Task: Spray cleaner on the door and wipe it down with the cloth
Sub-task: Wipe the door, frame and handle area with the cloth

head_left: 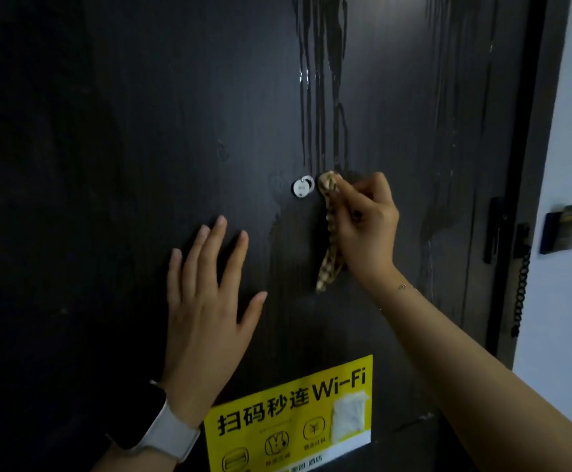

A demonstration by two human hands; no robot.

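You have a small round silver peephole cover (302,186) near the middle of the panel and a yellow Wi-Fi sticker (291,420) at its bottom edge. Along the right edge sit a dark lock handle (496,229) and a coiled black cord (520,294). On the white wall (563,301) beyond, you can see a dark card holder (567,228).

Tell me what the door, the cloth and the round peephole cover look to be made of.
Door: dark, matte, with faint vertical grain, so likely wood or wood-look laminate; wet streaks run down it.
Cloth: soft woven fabric, tan with a darker pattern; it bunches and hangs limp from the right hand.
Peephole cover: shiny silver disc, probably metal, though coated plastic is possible.
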